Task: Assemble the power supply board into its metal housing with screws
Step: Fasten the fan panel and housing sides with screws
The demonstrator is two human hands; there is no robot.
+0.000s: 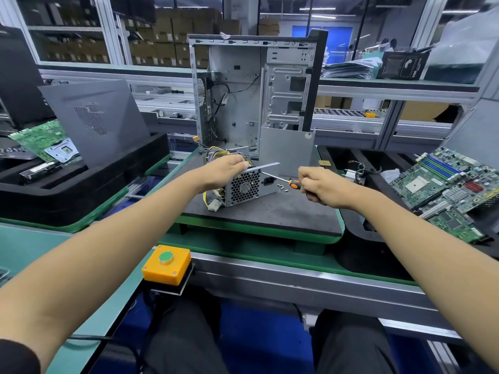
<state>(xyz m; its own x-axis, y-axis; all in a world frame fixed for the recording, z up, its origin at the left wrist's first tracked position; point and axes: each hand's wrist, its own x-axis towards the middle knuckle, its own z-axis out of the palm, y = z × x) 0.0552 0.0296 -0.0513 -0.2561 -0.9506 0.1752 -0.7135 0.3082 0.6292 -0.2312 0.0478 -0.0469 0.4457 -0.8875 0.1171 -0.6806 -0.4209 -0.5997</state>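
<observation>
Black mat (270, 214): one power supply (243, 186), three screws (283, 187), two hands.

Bright, even overhead light fills the scene, with long ceiling strip lights (321, 16) reflected as streaks in the glass panels behind. Shadows on the dark worktop (283, 214) are soft and short. The wide lens bows straight rails and stretches the forearms at the edges, and the far shelves look slightly soft.
</observation>
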